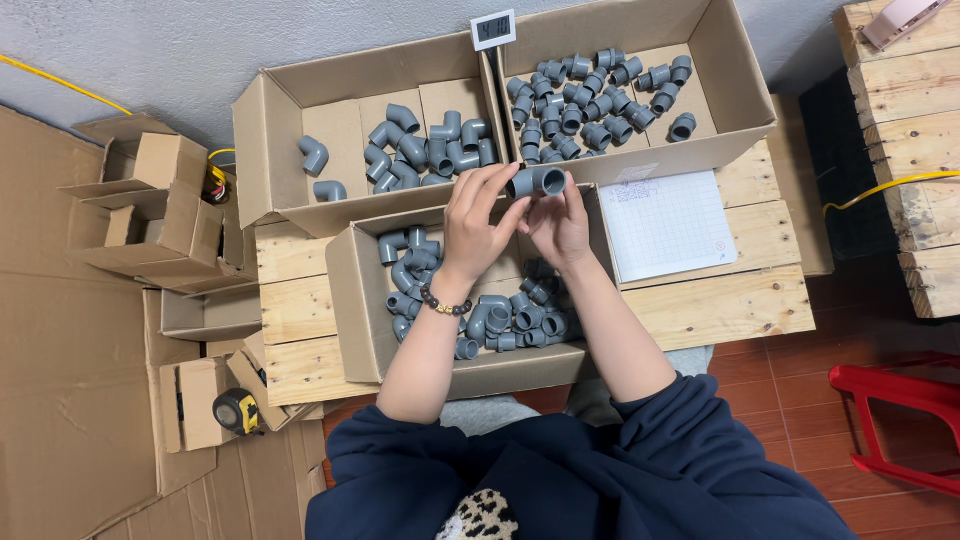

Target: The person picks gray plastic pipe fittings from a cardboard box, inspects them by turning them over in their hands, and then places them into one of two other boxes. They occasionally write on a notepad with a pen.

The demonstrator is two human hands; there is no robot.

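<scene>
- Left hand (470, 225) and right hand (560, 225), fingers (490, 185) closed on grey pipe fitting (537, 181), centre frame.
- Beneath: cardboard box (365, 330) of grey fittings on wooden counter (300, 310).
- Right of it: gridded notepad (668, 222).

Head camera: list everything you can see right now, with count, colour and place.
cardboard boxes: three open, brown, on the pallet table
elbow fittings: about fifteen, grey, in the far left box
coupling fittings: many, grey, in the far right box
joined fittings: a heap, grey, in the near box
small display: one, white, standing between the far boxes
gridded sheet: one, white, on the table at right
wooden table: one, pale planks
tape measure: one, yellow and black, on the floor at left
red stool: one, at right
left hand: on the held fitting, beaded bracelet on the wrist
right hand: grip on the same fitting
</scene>
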